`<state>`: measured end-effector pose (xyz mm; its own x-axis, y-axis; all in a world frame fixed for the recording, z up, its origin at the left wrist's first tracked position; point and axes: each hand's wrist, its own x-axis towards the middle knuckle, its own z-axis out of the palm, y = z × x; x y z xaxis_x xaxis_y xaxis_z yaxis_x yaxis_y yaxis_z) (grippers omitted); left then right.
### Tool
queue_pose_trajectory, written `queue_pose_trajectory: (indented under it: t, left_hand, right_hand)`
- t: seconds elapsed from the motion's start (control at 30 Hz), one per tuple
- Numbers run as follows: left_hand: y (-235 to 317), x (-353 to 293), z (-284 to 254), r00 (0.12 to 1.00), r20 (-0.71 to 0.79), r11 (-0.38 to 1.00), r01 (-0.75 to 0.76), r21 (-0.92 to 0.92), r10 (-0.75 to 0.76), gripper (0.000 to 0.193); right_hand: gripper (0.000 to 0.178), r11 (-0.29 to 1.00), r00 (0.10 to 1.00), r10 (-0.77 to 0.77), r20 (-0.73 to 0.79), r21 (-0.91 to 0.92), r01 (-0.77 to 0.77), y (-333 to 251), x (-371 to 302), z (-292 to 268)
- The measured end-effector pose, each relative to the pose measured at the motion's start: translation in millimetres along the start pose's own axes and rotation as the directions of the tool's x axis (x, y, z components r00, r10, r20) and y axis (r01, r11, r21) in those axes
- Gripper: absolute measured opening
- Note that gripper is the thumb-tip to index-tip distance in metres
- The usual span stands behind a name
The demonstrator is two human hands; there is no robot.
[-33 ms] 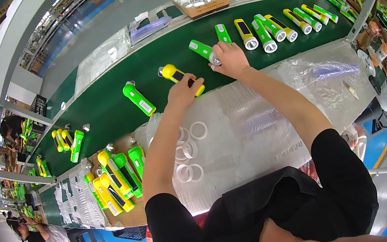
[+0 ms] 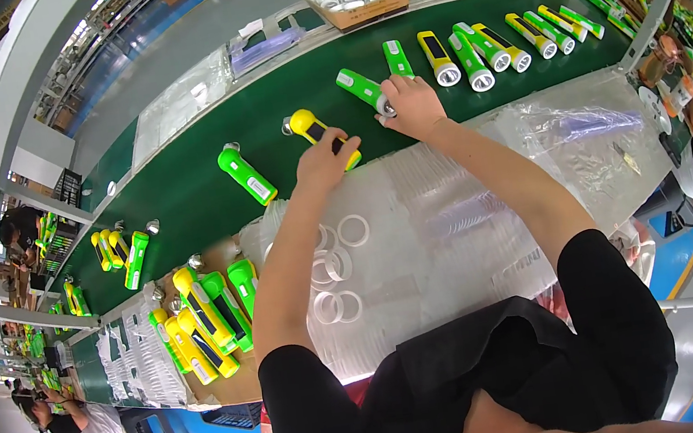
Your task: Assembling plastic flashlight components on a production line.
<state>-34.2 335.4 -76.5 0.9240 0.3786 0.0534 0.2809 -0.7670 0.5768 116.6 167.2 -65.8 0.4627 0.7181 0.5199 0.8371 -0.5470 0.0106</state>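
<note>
My left hand is wrapped over the lower body of a yellow flashlight with a dark panel, lying on the green bench. A silvery reflector cup sits by its far end. My right hand closes its fingers around the head of a green flashlight, which slants away to the far left; the hand partly hides the head. Just beyond that hand lies another green flashlight, its near end hidden. Left of my left hand, a green flashlight lies with a reflector at its far end.
Finished-looking flashlights line the bench at right. More flashlights cluster at near left. White rings lie on the plastic-covered near surface. A cardboard box of white rings stands at the back. Co-workers sit at both sides.
My left hand and the yellow flashlight have shifted very slightly to the left and away from me. The right hand keeps its hold on the green flashlight.
</note>
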Motion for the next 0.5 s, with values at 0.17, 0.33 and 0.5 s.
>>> queue_pose_trajectory:
  t: [0.17, 0.33, 0.5]
  left_hand:
    - [16.0, -30.5, -11.2, 0.992, -0.106, 0.951, -0.098, -0.295, 0.069, 0.033]
    - [78.5, -122.7, -9.6, 0.925, 0.005, 0.864, -0.352, -0.36, 0.379, 0.03]
    - [96.1, -193.7, 23.5, 0.752, 0.037, 0.737, -0.634, -0.235, 0.658, 0.039]
  right_hand:
    - [0.045, 0.988, 0.996, 0.08, -0.042, 0.134, -0.074, 10.9, -29.8, -7.3]
    - [0.051, 0.262, 0.841, 0.165, 0.515, 0.799, -0.541, -15.0, -79.6, -66.3]
    - [0.054, -0.333, 0.749, 0.071, 0.659, 0.723, -0.605, -69.5, -140.4, -125.5]
